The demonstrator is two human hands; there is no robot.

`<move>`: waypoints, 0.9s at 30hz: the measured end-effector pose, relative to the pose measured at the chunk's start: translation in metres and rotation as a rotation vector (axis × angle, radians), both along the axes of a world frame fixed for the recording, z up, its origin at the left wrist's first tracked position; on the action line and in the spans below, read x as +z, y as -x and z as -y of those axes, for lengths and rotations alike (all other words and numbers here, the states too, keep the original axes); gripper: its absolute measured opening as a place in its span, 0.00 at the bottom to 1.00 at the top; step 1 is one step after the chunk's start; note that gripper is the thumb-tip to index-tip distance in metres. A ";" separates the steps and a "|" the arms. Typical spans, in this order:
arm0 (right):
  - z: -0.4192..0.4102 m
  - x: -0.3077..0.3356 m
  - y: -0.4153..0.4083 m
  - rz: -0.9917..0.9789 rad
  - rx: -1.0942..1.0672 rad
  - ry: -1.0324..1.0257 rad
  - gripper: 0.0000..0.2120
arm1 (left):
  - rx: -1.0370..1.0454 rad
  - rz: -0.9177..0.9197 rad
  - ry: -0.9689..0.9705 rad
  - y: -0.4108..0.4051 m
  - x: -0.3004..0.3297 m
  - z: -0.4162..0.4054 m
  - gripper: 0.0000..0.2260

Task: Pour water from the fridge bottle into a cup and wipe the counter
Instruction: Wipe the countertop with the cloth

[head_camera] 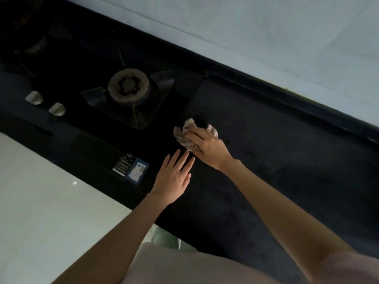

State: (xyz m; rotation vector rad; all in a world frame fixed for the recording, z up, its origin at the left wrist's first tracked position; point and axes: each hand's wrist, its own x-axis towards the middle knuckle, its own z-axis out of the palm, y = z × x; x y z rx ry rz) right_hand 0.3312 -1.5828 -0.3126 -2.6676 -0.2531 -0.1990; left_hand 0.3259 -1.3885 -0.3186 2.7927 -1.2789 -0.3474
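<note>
Far left, two stove knobs (45,103), then the gas burner (128,88). Our left hand (174,177) lies flat and released on the black counter (276,140), grasping nothing. Just right, our right hand (207,148) presses a crumpled rag (184,134) on the counter beside the hob edge, fingers clenched over it. Rag looks soft, light, possibly damp; bunch it under the palm.

Beige cloth (187,136), black counter (287,160), silver knobs (34,97)
</note>
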 end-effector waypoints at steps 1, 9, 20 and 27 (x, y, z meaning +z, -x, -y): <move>0.009 -0.001 0.006 -0.019 0.031 -0.004 0.22 | 0.000 0.000 0.006 0.000 0.000 0.000 0.22; 0.119 -0.009 -0.072 -0.121 -0.369 0.000 0.23 | 0.006 -0.002 -0.005 0.000 -0.004 -0.002 0.23; 0.046 -0.012 -0.028 -0.024 -0.037 -0.063 0.23 | 0.014 0.002 0.015 0.001 -0.006 -0.003 0.23; 0.123 -0.012 -0.081 -0.019 -0.257 -0.062 0.23 | 0.011 -0.021 0.024 0.000 -0.007 -0.004 0.23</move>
